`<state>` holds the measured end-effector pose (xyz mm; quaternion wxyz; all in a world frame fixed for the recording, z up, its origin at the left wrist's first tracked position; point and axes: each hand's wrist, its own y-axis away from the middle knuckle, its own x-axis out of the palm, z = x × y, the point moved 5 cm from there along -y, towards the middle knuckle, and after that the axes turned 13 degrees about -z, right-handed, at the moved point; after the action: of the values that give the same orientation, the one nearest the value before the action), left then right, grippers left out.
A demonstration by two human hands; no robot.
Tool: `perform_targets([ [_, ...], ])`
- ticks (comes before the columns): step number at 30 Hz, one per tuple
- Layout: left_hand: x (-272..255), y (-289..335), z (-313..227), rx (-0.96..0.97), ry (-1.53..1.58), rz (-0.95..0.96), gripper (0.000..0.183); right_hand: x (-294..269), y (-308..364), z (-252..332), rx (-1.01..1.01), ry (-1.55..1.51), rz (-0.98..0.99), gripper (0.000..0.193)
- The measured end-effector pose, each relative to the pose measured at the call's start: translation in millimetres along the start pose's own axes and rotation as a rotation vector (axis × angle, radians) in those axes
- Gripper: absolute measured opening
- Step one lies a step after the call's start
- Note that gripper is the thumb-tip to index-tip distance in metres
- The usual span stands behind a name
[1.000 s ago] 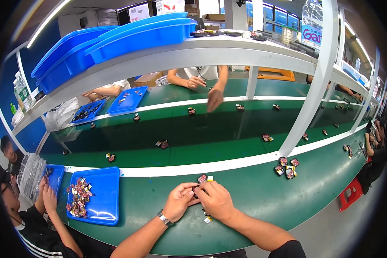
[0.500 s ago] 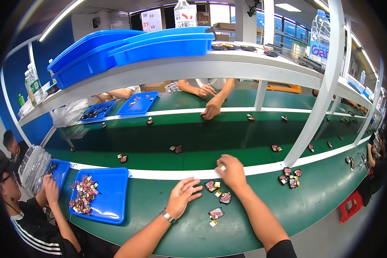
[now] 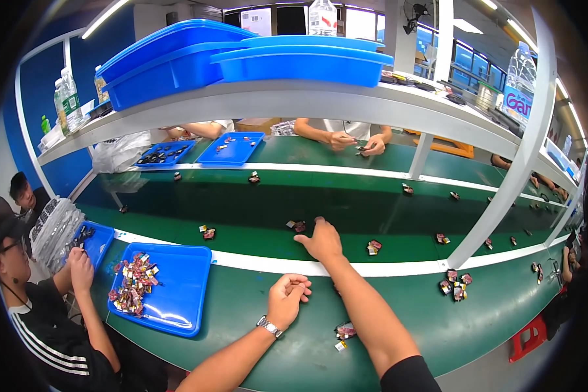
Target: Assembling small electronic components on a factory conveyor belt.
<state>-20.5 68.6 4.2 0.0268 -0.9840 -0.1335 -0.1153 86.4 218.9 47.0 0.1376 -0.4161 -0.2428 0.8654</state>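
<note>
My right hand reaches across the white rail, its thumb and fingers spread and nothing visible in them. Just left of its fingertips, a small electronic assembly with a reddish board lies on the dark green belt. Another assembly, with a yellow-and-white tab, rests on the belt right of that hand. Over the near green worktop, my left hand hangs with loosely curled fingers and a metal watch at its wrist; no object shows in it. Beside my right forearm lies an assembly, partly hidden by the arm.
At left, a blue tray holds many assemblies, beside a person in black. A cluster of assemblies sits on the right worktop. A white post and an overhead shelf with blue bins frame the belt. Another person's hands work opposite.
My right hand has let go of an assembly, which now lies on the belt, and has moved left and farther out. My left hand's fingers have curled. The view has shifted left.
</note>
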Motion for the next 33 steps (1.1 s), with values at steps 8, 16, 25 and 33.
perform_targets([
  [8,2.2,-2.1,-1.4,-0.034,0.002,-0.008,0.012,14.5,-9.2,-13.6,0.234,0.060,-0.017,0.058],
  [16,-5.0,1.9,-10.2,-0.380,0.236,0.179,0.041,-119.7,71.7,14.1,-0.273,-0.439,0.322,0.062],
  [25,30.6,30.7,-10.8,-0.508,0.104,0.513,0.040,-170.6,125.9,-1.8,-0.266,-0.393,0.150,0.044],
  [33,26.2,31.0,-8.1,-0.395,0.081,0.381,0.033,-153.5,134.8,1.9,-0.476,-0.235,0.108,0.031],
])
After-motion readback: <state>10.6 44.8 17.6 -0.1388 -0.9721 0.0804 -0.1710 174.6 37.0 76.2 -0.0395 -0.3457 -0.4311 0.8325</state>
